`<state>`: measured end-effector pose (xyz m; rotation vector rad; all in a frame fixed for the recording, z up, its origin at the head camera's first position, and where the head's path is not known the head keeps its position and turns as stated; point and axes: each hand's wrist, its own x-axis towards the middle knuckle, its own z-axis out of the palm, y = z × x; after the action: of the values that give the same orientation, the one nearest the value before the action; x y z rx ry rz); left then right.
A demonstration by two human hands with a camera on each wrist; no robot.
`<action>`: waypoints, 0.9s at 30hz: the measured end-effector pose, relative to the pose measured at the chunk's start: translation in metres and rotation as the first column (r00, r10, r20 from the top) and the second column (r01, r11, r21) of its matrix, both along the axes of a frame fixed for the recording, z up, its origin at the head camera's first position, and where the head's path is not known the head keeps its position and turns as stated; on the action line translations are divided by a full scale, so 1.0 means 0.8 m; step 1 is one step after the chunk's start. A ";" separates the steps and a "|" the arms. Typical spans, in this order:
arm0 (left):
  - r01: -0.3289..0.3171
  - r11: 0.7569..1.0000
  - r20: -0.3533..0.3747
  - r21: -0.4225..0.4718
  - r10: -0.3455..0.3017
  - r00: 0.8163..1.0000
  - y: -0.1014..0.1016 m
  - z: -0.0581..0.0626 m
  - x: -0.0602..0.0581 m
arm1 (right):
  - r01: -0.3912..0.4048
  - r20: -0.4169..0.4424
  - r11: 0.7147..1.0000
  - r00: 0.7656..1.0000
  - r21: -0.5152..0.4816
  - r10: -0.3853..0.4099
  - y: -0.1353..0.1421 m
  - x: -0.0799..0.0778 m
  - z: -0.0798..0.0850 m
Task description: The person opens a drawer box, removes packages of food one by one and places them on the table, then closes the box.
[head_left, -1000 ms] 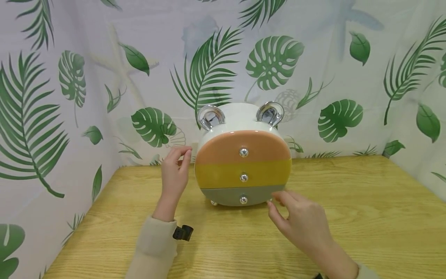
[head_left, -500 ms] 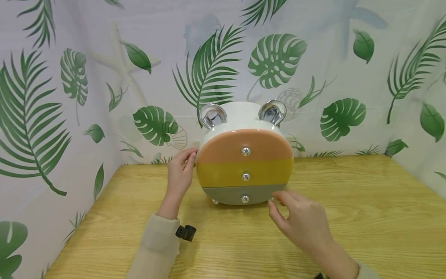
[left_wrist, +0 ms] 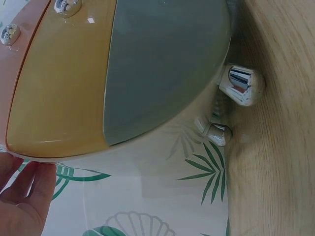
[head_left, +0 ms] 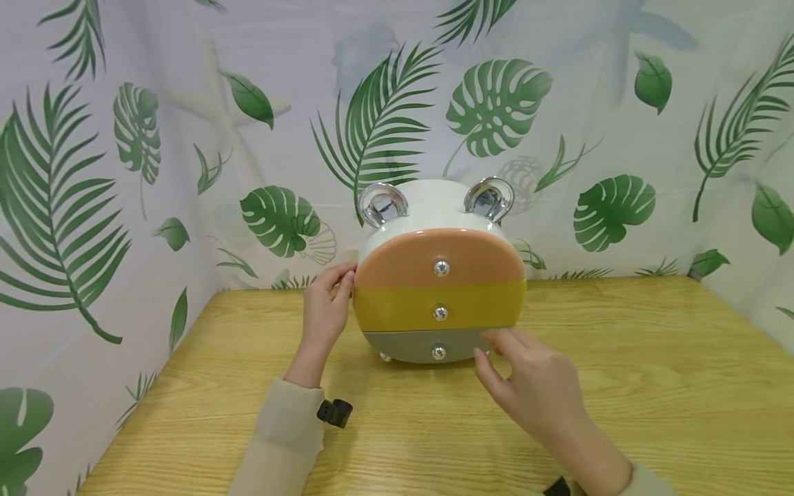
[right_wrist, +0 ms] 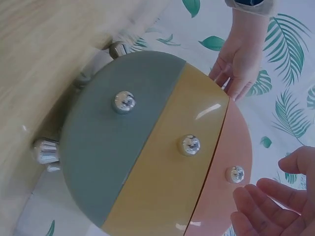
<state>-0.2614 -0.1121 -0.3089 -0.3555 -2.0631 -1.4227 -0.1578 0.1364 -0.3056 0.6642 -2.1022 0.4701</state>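
A small rounded drawer cabinet [head_left: 434, 303] stands upright on the table, its white shell topped by two chrome ear shapes. Its front has an orange drawer [head_left: 397, 258], a yellow drawer [head_left: 397, 310] and a grey-green drawer [head_left: 397, 344], each with a silver knob. All three look closed. My left hand [head_left: 325, 306] is at the cabinet's left side, and the left wrist view shows its fingertips [left_wrist: 44, 169] right at the edge by the yellow drawer. My right hand [head_left: 536, 379] hovers before the lower right of the front, fingers relaxed and apart, holding nothing.
The wood-grain table [head_left: 205, 399] spreads around the cabinet, which rests on short silver feet [left_wrist: 241, 84]. A white cloth [head_left: 279, 124] printed with green leaves hangs behind and along the sides. A black strap device [head_left: 335, 413] sits at my left wrist.
My left hand has moved right, from beside the cabinet to its left edge. My right hand has lifted very slightly. The whole view has shifted a little; the drawers look the same.
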 end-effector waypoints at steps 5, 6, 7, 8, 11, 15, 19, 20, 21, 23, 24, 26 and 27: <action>-0.009 1.000 0.008 -0.003 0.009 1.000 -0.002 0.002 0.001 | -0.015 -0.040 0.999 0.999 -0.032 0.014 -0.013 -0.009 0.011; -0.009 1.000 0.009 -0.003 0.010 1.000 -0.002 0.002 0.001 | -0.016 -0.045 0.999 0.999 -0.040 0.014 -0.015 -0.011 0.014; -0.009 1.000 0.011 -0.001 0.009 1.000 -0.003 0.003 0.002 | -0.016 -0.048 0.999 0.999 -0.048 0.014 -0.018 -0.012 0.017; -0.008 1.000 0.012 0.002 0.008 1.000 -0.003 0.003 0.002 | -0.017 -0.049 0.998 0.999 -0.058 0.014 -0.020 -0.014 0.020; -0.009 1.000 0.012 0.006 0.009 1.000 -0.002 0.003 0.002 | -0.015 -0.049 0.995 0.999 -0.094 0.011 -0.027 -0.019 0.027; -0.001 1.000 0.009 0.004 0.001 1.000 0.000 0.003 0.000 | -0.007 -0.030 0.987 1.000 -0.162 0.002 -0.033 -0.025 0.034; 0.004 1.000 0.002 0.003 -0.004 1.000 0.001 0.002 -0.001 | -0.003 -0.004 0.974 1.000 -0.226 0.002 -0.039 -0.033 0.039; 0.001 1.000 0.000 0.003 -0.001 1.000 0.000 0.002 -0.001 | -0.002 0.001 0.971 1.000 -0.238 0.003 -0.041 -0.036 0.041; -0.004 1.000 -0.002 0.002 0.004 1.000 0.000 0.002 -0.001 | -0.002 0.006 0.968 1.000 -0.252 0.003 -0.042 -0.038 0.042; -0.012 1.000 -0.006 -0.001 0.012 1.000 -0.001 0.001 -0.001 | 0.004 0.015 0.961 1.000 -0.277 0.000 -0.046 -0.042 0.044; -0.014 1.000 -0.005 -0.002 0.014 1.000 -0.001 0.001 -0.001 | 0.008 0.021 0.958 1.000 -0.288 -0.002 -0.048 -0.044 0.045; -0.013 1.000 0.001 -0.002 0.013 1.000 -0.001 0.000 -0.001 | 0.016 0.034 0.952 0.999 -0.306 -0.006 -0.051 -0.047 0.047; -0.011 1.000 0.004 -0.001 0.011 1.000 -0.001 0.000 -0.001 | 0.020 0.042 0.949 0.999 -0.314 -0.007 -0.052 -0.048 0.047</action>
<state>-0.2619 -0.1126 -0.3091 -0.3413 -2.0662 -1.4169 -0.1960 0.0949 -0.2679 0.4565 -2.0071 0.7969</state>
